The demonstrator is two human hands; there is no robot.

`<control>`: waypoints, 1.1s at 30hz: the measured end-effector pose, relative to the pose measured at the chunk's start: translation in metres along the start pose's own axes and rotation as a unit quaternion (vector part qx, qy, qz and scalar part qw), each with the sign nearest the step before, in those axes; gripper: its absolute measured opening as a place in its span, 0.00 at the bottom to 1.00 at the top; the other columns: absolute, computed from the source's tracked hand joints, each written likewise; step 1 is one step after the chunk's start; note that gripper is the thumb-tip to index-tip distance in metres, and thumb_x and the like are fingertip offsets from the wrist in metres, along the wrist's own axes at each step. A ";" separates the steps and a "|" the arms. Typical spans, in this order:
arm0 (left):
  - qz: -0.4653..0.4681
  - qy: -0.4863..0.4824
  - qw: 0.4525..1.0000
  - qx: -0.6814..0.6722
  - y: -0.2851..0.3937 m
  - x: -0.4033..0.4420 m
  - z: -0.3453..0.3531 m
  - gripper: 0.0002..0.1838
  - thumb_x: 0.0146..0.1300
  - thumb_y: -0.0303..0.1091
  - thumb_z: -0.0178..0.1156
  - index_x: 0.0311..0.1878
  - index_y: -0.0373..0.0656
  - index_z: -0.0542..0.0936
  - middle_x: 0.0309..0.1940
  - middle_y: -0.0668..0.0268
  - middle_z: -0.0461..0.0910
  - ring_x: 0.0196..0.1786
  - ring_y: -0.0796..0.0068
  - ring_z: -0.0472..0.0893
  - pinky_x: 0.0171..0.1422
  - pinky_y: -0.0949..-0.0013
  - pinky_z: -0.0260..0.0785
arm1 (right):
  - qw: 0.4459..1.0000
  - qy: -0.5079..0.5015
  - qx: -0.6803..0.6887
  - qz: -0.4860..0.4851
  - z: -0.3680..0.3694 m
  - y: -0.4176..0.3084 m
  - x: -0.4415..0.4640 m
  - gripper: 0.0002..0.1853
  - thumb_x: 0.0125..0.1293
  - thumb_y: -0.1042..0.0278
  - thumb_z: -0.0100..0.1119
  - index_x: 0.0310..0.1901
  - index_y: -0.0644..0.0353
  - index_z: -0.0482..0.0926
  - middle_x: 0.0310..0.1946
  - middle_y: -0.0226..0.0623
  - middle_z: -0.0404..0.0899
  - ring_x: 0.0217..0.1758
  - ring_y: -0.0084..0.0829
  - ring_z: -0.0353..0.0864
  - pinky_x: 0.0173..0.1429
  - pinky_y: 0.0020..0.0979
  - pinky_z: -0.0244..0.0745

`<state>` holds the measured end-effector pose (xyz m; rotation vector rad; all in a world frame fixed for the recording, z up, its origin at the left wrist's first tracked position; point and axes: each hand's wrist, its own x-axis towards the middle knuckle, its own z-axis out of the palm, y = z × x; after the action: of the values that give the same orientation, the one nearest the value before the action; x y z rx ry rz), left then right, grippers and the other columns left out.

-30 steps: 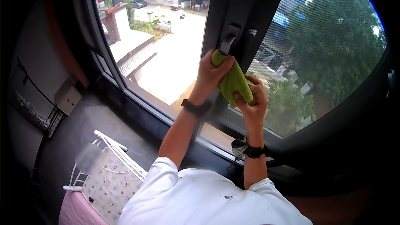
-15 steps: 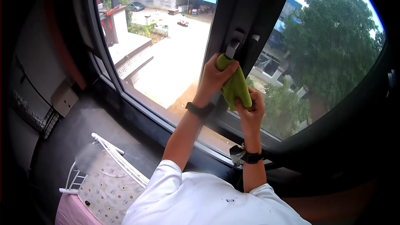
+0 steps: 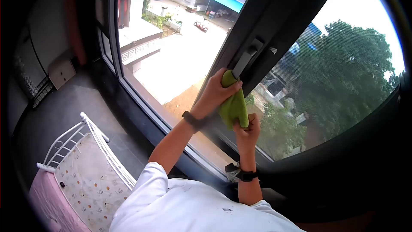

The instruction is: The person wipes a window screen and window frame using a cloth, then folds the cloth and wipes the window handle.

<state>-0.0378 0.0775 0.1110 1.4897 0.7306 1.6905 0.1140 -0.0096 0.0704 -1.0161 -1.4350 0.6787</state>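
A green cloth (image 3: 233,108) is wrapped round the lower end of the grey window handle (image 3: 245,61) on the dark frame. My left hand (image 3: 216,91) grips the cloth's upper part at the handle, thumb across the front. Lower down and to the right, my right hand (image 3: 247,129) pinches the cloth's bottom end with curled fingers. The handle's upper part shows above the cloth. Each wrist wears a dark band.
A dark window frame (image 3: 274,13) stands between the left glass and the right mesh screen (image 3: 334,81). At the lower left is a white metal bed frame (image 3: 103,146) with a patterned mat (image 3: 90,184). A beige box-like object (image 3: 62,71) lies beyond on the floor.
Both hands and the cloth have moved lower in view as the camera view shifted and tilted. More of the handle shows above the cloth. Both hands keep hold of it.
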 end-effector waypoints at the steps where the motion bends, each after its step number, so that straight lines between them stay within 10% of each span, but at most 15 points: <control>1: -0.017 0.007 1.000 0.014 0.000 -0.003 0.000 0.13 0.56 0.35 0.64 0.39 0.38 0.74 0.29 0.67 0.77 0.33 0.81 0.76 0.36 0.75 0.71 | 1.000 0.001 0.004 0.006 -0.001 -0.004 0.000 0.11 0.53 0.83 0.56 0.30 0.58 0.64 0.25 0.23 0.64 0.26 0.11 0.61 0.29 0.16 0.58; 9: -0.026 0.017 0.999 -0.021 0.046 0.035 0.008 0.15 0.54 0.36 0.66 0.37 0.38 0.73 0.26 0.69 0.75 0.30 0.83 0.75 0.33 0.77 0.70 | 0.992 0.028 0.069 -0.105 -0.001 -0.055 0.043 0.11 0.55 0.83 0.57 0.36 0.63 0.66 0.38 0.36 0.77 0.38 0.17 0.75 0.41 0.20 0.73; 33: 0.011 0.071 0.989 0.127 0.065 0.032 0.020 0.19 0.57 0.36 0.63 0.47 0.37 0.71 0.32 0.69 0.75 0.32 0.83 0.75 0.36 0.78 0.71 | 0.982 0.026 0.091 -0.164 -0.001 -0.044 0.053 0.21 0.49 0.79 0.64 0.44 0.61 0.65 0.43 0.42 0.78 0.42 0.35 0.79 0.46 0.30 0.72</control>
<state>-0.0302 0.0671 0.1852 1.5614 1.0419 1.7868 0.1104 0.0171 0.1341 -0.6311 -1.4248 0.5249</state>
